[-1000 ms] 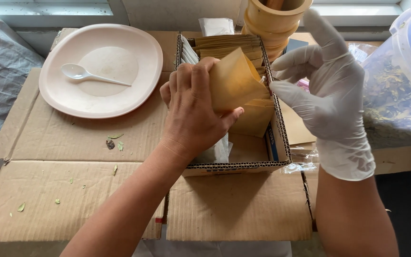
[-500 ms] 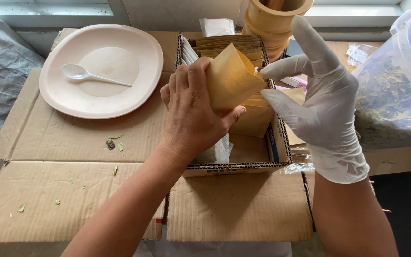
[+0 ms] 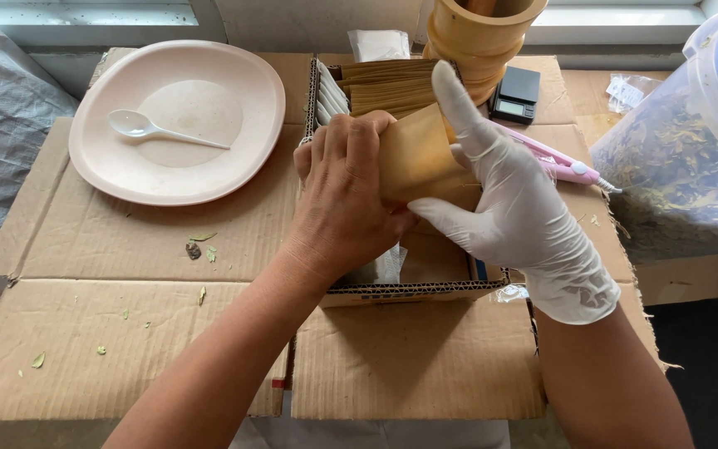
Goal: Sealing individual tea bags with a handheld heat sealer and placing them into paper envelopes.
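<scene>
My bare left hand grips a small brown paper pouch above an open cardboard box. My right hand, in a white glove, presses against the pouch's right side with thumb under it and fingers spread upward. Inside the box stand a row of more brown pouches at the far end and white sachets along the left wall.
A pale pink plate with a white plastic spoon lies at the left on flattened cardboard. A wooden mortar, a small black scale, a pink pen-like tool and a clear tub of dried leaves stand right.
My gloved right hand has moved left and down from beside the pouch onto it. The left hand has lowered the pouch slightly toward the box.
</scene>
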